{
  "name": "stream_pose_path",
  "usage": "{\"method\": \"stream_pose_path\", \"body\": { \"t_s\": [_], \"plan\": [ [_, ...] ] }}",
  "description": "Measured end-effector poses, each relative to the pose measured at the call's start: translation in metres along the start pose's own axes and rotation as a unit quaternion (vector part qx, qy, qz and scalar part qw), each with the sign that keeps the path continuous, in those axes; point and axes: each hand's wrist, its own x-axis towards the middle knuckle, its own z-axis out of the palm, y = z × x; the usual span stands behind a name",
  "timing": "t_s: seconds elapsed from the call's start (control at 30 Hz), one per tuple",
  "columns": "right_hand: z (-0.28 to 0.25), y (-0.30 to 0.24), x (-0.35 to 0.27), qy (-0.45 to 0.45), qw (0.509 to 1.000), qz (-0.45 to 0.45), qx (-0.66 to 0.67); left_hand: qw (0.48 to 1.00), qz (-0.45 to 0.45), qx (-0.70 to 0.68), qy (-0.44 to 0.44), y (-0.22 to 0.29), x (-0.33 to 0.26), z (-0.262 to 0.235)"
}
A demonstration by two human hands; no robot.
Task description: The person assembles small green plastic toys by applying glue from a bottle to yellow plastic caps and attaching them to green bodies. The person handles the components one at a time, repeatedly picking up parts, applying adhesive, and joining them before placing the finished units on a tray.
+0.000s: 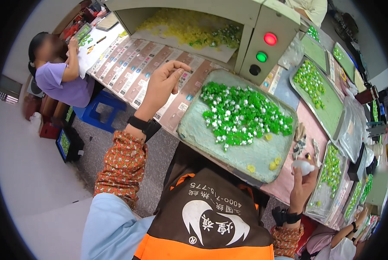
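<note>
left hand: hovering raised over the desk's left edge, fingertips pinching together, possibly on something tiny
right hand: gripping a white bottle beside the tray of green pieces

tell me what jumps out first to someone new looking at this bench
The big tray in the middle, heaped with bright green and white pieces, catches the eye first. Above it, a red lamp and a green lamp glow on a beige machine box. The left hand is raised with pinched fingertips over the label strips, and the right hand grips a small white bottle at the tray's right corner.
</note>
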Motion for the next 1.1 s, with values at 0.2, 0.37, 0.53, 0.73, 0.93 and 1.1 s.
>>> {"method": "stream_pose_path", "body": {
  "t_s": [0.2, 0.37, 0.53, 0.73, 0.93, 1.1],
  "plan": [
    [-0.004, 0.012, -0.018, 0.058, 0.996, 0.062, 0.037, 0.985, -0.034, 0.167, -0.015, -0.026, 0.052, -0.029],
    [0.003, 0.005, -0.027, 0.084, 0.992, 0.081, 0.043, 0.974, 0.002, 0.224, -0.023, -0.029, 0.097, -0.022],
    [0.006, 0.004, -0.033, 0.080, 0.993, 0.076, 0.035, 0.968, 0.104, 0.227, 0.004, -0.050, 0.133, 0.002],
    [0.012, -0.008, -0.030, 0.083, 0.995, 0.048, 0.016, 0.983, 0.083, 0.160, -0.041, -0.026, 0.119, 0.037],
    [0.018, -0.012, -0.027, 0.071, 0.997, 0.010, 0.039, 0.948, 0.129, 0.219, -0.190, 0.029, 0.039, 0.076],
    [0.032, -0.025, -0.015, 0.032, 0.998, 0.004, 0.053, 0.901, 0.268, 0.221, -0.260, 0.042, -0.011, 0.107]
  ]
}}
